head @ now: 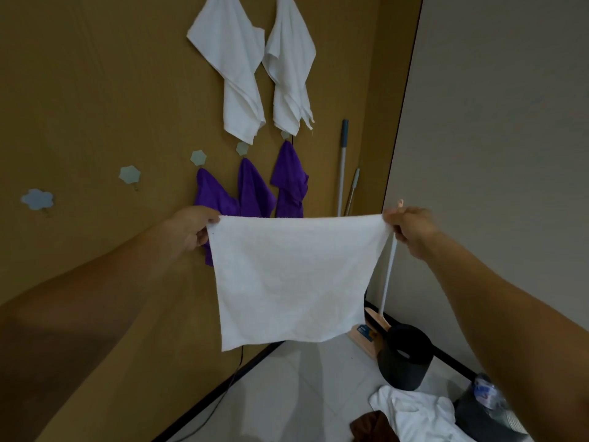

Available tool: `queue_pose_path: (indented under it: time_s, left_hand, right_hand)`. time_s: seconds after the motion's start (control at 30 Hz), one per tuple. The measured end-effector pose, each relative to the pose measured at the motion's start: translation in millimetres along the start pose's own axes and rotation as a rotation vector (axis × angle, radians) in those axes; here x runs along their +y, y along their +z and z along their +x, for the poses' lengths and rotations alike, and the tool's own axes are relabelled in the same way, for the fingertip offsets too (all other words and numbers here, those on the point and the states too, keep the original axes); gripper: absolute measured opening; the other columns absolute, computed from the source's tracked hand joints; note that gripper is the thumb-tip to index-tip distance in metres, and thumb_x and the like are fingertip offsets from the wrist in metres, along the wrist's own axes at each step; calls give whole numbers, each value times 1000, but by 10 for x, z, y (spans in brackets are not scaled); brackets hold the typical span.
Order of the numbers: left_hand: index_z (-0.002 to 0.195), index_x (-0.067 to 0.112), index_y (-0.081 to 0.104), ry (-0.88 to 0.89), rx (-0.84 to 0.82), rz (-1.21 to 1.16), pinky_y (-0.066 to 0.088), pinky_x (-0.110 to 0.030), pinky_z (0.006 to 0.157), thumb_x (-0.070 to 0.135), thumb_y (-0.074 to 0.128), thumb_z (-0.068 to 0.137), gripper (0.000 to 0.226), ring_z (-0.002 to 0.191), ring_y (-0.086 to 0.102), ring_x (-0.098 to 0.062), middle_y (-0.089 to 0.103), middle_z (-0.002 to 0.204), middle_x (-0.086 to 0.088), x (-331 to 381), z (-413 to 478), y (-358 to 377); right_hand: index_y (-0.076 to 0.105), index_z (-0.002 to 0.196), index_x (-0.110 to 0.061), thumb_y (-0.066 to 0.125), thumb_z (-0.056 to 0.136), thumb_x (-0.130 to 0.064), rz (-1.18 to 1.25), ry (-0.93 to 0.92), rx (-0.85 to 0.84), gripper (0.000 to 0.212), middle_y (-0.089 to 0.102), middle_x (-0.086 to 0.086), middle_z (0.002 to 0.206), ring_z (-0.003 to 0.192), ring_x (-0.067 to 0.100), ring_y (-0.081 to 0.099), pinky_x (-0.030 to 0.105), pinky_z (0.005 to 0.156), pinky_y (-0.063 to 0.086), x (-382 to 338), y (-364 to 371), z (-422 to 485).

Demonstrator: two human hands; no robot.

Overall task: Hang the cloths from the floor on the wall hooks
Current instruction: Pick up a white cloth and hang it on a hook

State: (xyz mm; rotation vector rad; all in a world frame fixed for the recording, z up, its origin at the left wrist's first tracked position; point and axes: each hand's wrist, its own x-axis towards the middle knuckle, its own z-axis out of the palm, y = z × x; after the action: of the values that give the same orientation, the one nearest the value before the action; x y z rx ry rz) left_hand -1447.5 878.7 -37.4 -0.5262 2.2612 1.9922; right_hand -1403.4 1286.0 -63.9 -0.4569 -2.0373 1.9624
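Your left hand (194, 229) pinches the top left corner of the white square terry cloth (293, 279) and your right hand (411, 229) pinches its top right corner, so it hangs spread between them, in front of the brown wall (111, 90). Behind that cloth's top edge, three purple cloths (255, 193) hang side by side on the wall, and two white hanging cloths (236, 74) sit higher still. Up and left of the cloth, three pale flower-shaped hooks (129, 174) run along the wall. Below and right of it, a black round bin (404, 358) stands on the floor, with a white cloth heap (417, 413) nearer you.
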Motion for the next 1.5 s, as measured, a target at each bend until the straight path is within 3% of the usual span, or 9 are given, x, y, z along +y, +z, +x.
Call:
queue_pose_path:
  time_s: [0.23, 0.37, 0.5, 0.67, 0.93, 1.03, 1.17, 1.27, 1.5]
  left_hand:
    - [83, 9, 63, 35, -5, -3, 33, -22, 49, 1, 56, 90, 13, 58, 40, -10, 56, 80, -2, 38, -33, -25]
    - [84, 5, 64, 156, 66, -35, 38, -24, 56, -2, 60, 83, 8, 65, 45, -13, 56, 94, -8, 27, -16, 10]
    - [114, -3, 64, 372, 120, 33, 48, -33, 92, -5, 65, 82, 32, 99, 56, -23, 60, 107, -10, 18, -26, 36]
    - [109, 7, 68, 609, 313, 46, 46, -19, 70, 5, 65, 85, 25, 90, 59, -17, 65, 103, -5, 38, -101, 140]
    - [108, -4, 67, 558, 251, 452, 46, -32, 81, 4, 60, 89, 22, 104, 61, -36, 66, 110, -23, -28, -4, 31]
    - [104, -4, 68, 635, 262, 483, 46, -34, 79, 7, 60, 91, 20, 96, 62, -33, 67, 103, -21, 19, -39, 74]
    - [80, 2, 65, 690, 267, 524, 38, -27, 68, 5, 60, 89, 11, 71, 53, -16, 59, 77, -5, -49, -71, 129]
    - [71, 6, 57, 746, 305, 557, 42, -30, 62, 8, 61, 87, 16, 69, 51, -19, 53, 71, -5, -46, -67, 180]
    - [69, 21, 44, 587, 332, 153, 34, -24, 52, 23, 62, 87, 25, 62, 48, -9, 49, 69, 4, 113, -99, 418]
  right_hand:
    - [67, 109, 0, 65, 90, -11, -1, -110, 61, 22, 63, 9, 92, 69, 14, 54, 27, 68, 49, 47, -12, 93]
    - [59, 123, 1, 69, 84, -3, -12, -83, -36, 40, 60, 10, 116, 101, 24, 59, 29, 84, 50, -9, 12, 92]
    - [60, 121, -1, 73, 79, 1, 10, -113, 6, 45, 62, 12, 114, 100, 26, 61, 29, 79, 50, -75, 63, 65]
    - [65, 108, -11, 73, 78, 1, 57, -236, 129, 33, 67, 7, 102, 81, 15, 66, 25, 70, 56, -151, 75, 85]
    - [65, 102, -12, 77, 77, -3, -313, -204, 6, 29, 65, 3, 93, 85, 20, 62, 33, 75, 53, 11, 16, 127]
    - [64, 95, -13, 75, 80, -9, -342, -232, 29, 19, 63, 2, 85, 73, 15, 61, 26, 61, 48, -22, -5, 157]
    - [65, 84, -13, 72, 83, -16, -445, -184, 71, 8, 64, 6, 85, 79, 23, 60, 33, 71, 49, -41, -14, 183]
    - [52, 62, -14, 71, 80, -21, -453, -200, 125, 27, 52, 2, 61, 59, 21, 51, 30, 61, 44, -67, -16, 158]
    - [39, 66, -21, 62, 77, -11, -143, -234, 223, 28, 41, -2, 65, 59, 15, 40, 28, 54, 37, -238, 161, 120]
